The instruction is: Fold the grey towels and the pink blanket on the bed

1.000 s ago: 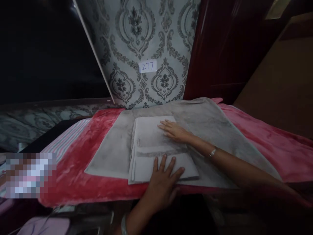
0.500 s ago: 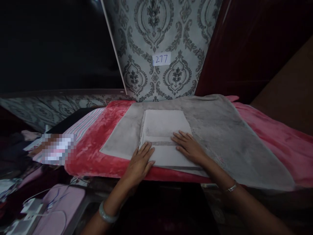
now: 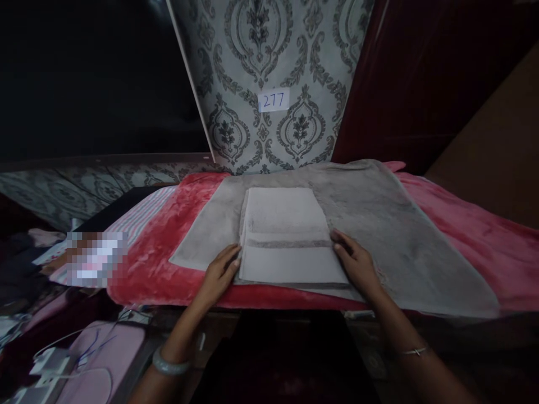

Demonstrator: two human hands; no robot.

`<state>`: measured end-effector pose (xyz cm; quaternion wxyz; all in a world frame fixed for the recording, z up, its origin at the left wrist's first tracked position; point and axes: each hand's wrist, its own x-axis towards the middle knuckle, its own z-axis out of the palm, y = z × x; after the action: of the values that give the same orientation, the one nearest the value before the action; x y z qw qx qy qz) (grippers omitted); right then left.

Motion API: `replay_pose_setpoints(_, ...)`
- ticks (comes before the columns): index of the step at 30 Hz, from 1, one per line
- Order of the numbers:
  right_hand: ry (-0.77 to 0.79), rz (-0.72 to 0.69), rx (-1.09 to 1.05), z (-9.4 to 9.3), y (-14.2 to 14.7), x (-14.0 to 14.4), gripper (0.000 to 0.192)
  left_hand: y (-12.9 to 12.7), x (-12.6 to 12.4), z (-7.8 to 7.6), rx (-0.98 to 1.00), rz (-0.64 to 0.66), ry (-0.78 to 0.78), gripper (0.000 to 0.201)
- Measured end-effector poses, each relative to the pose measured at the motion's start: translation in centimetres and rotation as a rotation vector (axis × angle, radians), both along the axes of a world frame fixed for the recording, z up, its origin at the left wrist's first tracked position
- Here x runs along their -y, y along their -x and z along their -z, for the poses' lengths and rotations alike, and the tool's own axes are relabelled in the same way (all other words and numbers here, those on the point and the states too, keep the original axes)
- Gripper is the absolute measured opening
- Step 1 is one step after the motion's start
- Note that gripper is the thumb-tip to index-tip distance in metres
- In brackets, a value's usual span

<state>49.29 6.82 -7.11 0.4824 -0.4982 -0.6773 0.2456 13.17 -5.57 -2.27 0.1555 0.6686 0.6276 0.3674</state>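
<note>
A folded white towel (image 3: 288,210) with a grey stripe across it lies flat on a spread grey blanket (image 3: 357,202). At the towel's left edge is my left hand (image 3: 219,275), fingertips against the side and thumb apart from the fingers. On the opposite side my right hand (image 3: 356,261) rests by the right edge, its fingers slightly curled and thumb apart. Both hands are open, and neither visibly lifts the towel.
Under the grey blanket lies a red plush blanket (image 3: 155,275), with a striped cloth (image 3: 141,210) to its left. A large dark screen (image 3: 96,78) stands at the back left. A power strip (image 3: 50,370) with cables sits low at the left.
Both hands have left the towel's top and moved outward to its left and right edges. The whole striped surface now shows.
</note>
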Motion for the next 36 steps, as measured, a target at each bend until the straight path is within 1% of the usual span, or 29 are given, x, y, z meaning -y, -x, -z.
replay_pose_setpoints(3,0.061,0.077,0.006,-0.6,0.2,0.0,0.053,-0.2,-1.1,-0.2,0.030,-0.080,-0.023,0.041)
replay_pose_setpoints(7,0.129,0.077,0.103,-1.8,0.8,-0.4,0.049,-0.5,-2.8,-0.7,0.021,-0.202,0.019,0.036)
replay_pose_setpoints(9,0.164,0.093,0.191,-2.3,1.1,-0.6,0.045,-0.8,-3.4,-1.0,-0.017,-0.234,0.043,0.033)
replay_pose_setpoints(11,0.185,0.138,0.285,-2.7,1.6,-0.7,0.041,-1.2,-3.7,-1.1,-0.061,-0.247,0.049,0.031)
replay_pose_setpoints(14,0.186,0.186,0.385,-2.9,2.2,-1.0,0.035,-2.0,-4.0,-1.2,-0.096,-0.285,0.054,0.028)
replay_pose_setpoints(17,0.184,0.160,0.370,-2.7,2.4,-1.4,0.032,-2.4,-4.3,-1.0,-0.108,-0.319,0.070,0.022)
replay_pose_setpoints(20,0.163,0.147,0.283,-2.1,2.1,-1.7,0.037,-1.9,-4.6,-0.6,-0.107,-0.319,0.085,0.021)
replay_pose_setpoints(22,0.118,0.134,0.209,-1.5,1.5,-1.8,0.040,-1.0,-4.6,-0.3,-0.093,-0.272,0.096,0.021)
replay_pose_setpoints(24,0.069,0.100,0.160,-0.8,0.7,-1.8,0.041,0.1,-4.6,-0.1,-0.084,-0.200,0.104,0.017)
replay_pose_setpoints(25,0.040,0.077,0.161,-0.5,0.2,-1.7,0.040,0.7,-4.5,0.0,-0.098,-0.161,0.097,0.016)
replay_pose_setpoints(26,0.001,0.045,0.183,-0.1,-0.3,-1.6,0.038,1.3,-4.5,0.1,-0.135,-0.123,0.078,0.020)
replay_pose_setpoints(27,-0.050,0.006,0.225,0.2,-0.8,-1.5,0.040,1.8,-4.5,0.2,-0.198,-0.081,0.048,0.031)
replay_pose_setpoints(28,-0.110,-0.038,0.282,0.5,-1.2,-1.5,0.047,2.3,-4.5,0.2,-0.278,-0.032,0.009,0.044)
replay_pose_setpoints(29,-0.172,-0.084,0.351,0.7,-1.5,-1.4,0.057,2.6,-4.6,0.1,-0.366,0.025,-0.034,0.056)
replay_pose_setpoints(30,-0.229,-0.125,0.422,0.8,-1.7,-1.4,0.067,3.0,-4.8,0.0,-0.453,0.084,-0.075,0.063)
replay_pose_setpoints(31,-0.275,-0.159,0.492,0.7,-1.9,-1.4,0.073,3.3,-5.0,-0.1,-0.532,0.140,-0.113,0.065)
replay_pose_setpoints(33,-0.334,-0.210,0.610,0.4,-2.1,-1.5,0.076,3.9,-5.8,-0.5,-0.654,0.238,-0.171,0.064)
replay_pose_setpoints(36,-0.395,-0.308,0.681,-0.7,-2.2,-1.8,0.066,4.8,-6.8,-0.8,-0.769,0.363,-0.217,0.062)
